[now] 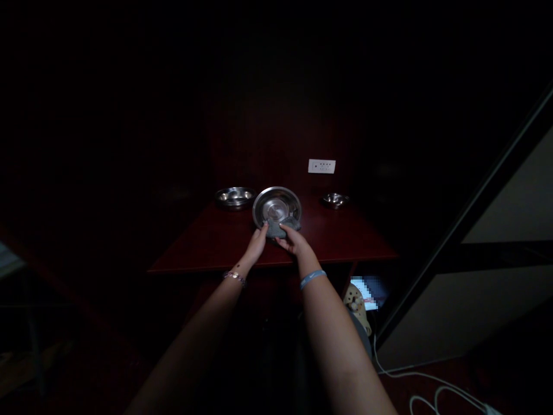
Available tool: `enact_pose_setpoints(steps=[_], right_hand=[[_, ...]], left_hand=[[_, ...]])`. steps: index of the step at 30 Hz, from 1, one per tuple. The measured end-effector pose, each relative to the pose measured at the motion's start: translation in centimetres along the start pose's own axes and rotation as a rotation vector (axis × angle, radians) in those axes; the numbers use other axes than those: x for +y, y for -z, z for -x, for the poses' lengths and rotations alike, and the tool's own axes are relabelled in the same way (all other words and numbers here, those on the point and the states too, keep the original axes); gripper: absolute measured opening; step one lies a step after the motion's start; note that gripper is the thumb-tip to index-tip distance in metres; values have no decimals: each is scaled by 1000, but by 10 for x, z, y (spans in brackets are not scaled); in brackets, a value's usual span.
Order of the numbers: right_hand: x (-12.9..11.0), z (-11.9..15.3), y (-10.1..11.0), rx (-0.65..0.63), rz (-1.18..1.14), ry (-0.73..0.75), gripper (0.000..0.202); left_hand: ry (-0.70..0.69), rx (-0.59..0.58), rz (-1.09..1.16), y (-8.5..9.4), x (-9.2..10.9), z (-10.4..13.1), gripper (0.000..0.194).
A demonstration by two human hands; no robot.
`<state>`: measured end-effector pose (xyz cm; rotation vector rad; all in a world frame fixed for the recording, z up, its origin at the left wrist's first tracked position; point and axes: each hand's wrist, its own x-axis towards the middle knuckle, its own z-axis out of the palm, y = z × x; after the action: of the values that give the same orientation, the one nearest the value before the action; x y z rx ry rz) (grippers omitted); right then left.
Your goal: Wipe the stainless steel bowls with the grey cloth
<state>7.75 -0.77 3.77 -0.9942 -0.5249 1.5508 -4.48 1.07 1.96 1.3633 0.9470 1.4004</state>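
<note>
A shiny steel bowl is tilted up on its edge above the dark red table, its inside turned toward me. A grey cloth lies over its near rim. My left hand is closed at the bowl's lower left edge, its thumb up beside the cloth; its other fingers are mostly hidden. My right hand grips the cloth at the lower right, thumb on top and fingers below.
Steel bowls, seemingly stacked, sit at the table's back left. A smaller steel bowl stands at the back right. The table ends near my wrists. A white socket is on the back wall; a pale cable lies lower right.
</note>
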Motion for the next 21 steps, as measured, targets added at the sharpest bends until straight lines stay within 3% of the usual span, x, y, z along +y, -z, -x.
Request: enact_pose_setpoints(steps=[21], right_hand=[[-2, 7, -3, 66, -3, -11, 20]], left_hand=[[41, 38, -51, 3, -5, -2, 47]])
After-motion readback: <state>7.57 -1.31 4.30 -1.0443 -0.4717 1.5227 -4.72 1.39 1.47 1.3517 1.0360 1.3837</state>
